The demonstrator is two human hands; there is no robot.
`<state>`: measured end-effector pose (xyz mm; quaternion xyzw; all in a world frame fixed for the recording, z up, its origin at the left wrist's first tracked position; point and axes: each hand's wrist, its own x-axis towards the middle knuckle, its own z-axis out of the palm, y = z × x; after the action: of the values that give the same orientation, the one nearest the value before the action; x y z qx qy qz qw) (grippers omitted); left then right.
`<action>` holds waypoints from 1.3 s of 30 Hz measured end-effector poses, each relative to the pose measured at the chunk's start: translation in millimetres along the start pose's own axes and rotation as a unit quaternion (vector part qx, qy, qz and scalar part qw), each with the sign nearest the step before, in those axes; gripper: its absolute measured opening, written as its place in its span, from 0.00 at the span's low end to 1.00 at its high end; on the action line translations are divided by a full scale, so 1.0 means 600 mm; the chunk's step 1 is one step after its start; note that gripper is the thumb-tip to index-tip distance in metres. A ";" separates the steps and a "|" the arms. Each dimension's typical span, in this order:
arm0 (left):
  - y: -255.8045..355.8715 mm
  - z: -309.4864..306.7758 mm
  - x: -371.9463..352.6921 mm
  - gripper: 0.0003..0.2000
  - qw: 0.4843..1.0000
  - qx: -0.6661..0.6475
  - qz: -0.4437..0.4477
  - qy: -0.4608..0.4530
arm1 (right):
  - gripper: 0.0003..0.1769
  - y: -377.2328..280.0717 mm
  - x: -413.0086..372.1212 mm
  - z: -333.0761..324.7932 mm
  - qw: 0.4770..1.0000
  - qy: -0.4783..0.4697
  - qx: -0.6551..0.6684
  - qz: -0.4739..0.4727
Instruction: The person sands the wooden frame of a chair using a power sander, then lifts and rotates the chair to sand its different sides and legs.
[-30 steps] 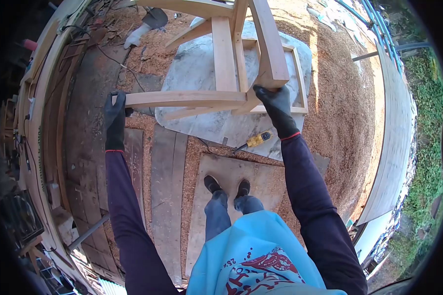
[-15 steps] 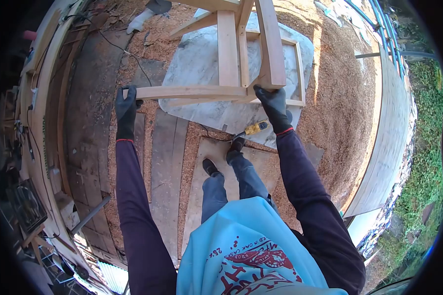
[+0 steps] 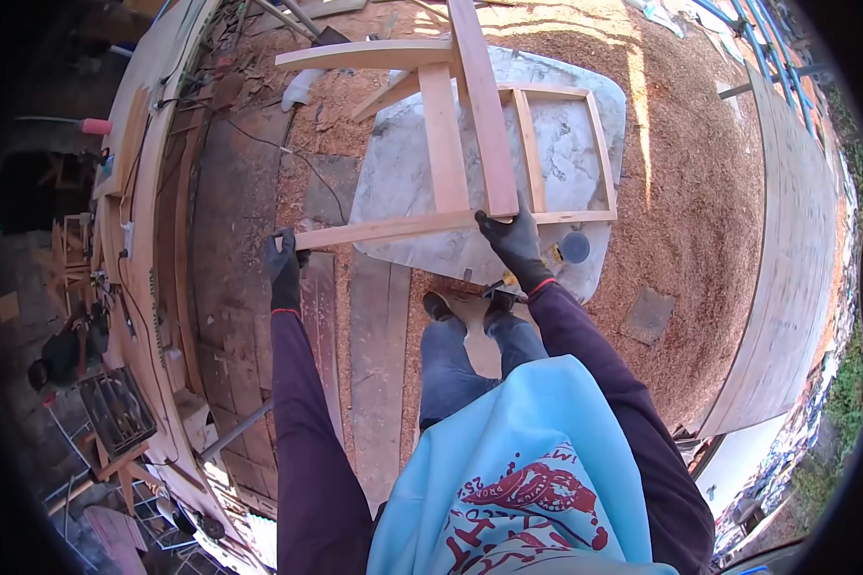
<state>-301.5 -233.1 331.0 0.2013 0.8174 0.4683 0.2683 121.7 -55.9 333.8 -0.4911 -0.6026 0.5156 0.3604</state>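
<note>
Both my hands hold a pale wooden chair frame [image 3: 441, 144] in front of me, tilted over a white marbled slab [image 3: 393, 225]. My left hand [image 3: 284, 264], in a dark glove, is closed around the free end of a long, slightly curved leg. At the other end of that leg, my gloved right hand [image 3: 514, 247] grips the corner where a thick upright joins it. Part of the right fingers is hidden behind the wood. Just beyond the right hand lie a round grey disc [image 3: 574, 247] and a partly covered yellow power tool [image 3: 554, 254].
A flat rectangular wooden frame [image 3: 604, 158] lies on the slab. Wood shavings [image 3: 686, 220] and planks [image 3: 379, 316] cover the ground. A cord [image 3: 312, 163] runs across the left side. A long workbench [image 3: 153, 230] stands at left, a sloping board [image 3: 777, 259] at right.
The chair frame has turned and come lower and nearer to me, both hands keeping their grip. My view has shifted left, and more of the yellow tool is now covered by my right hand.
</note>
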 end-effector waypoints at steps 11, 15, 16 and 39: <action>-0.001 0.028 -0.023 0.16 0.986 -0.137 -0.056 0.072 | 0.31 -0.039 0.034 -0.202 0.980 -0.057 0.124 0.146; -0.030 0.015 -0.013 0.16 0.984 -0.161 -0.070 0.030 | 0.34 -0.100 0.096 -0.202 0.982 -0.006 0.141 0.124; -0.013 0.015 -0.027 0.16 0.983 -0.164 -0.075 0.036 | 0.35 -0.117 0.110 -0.186 0.983 0.006 0.154 0.101; -0.012 0.017 -0.020 0.18 0.942 -0.312 -0.054 -0.116 | 0.46 -0.192 0.200 0.026 0.977 0.034 -0.196 0.075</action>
<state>-286.2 -236.7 323.4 0.1159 0.6035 0.6575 0.4360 50.7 57.2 434.2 -0.6134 -0.6404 0.3963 0.2379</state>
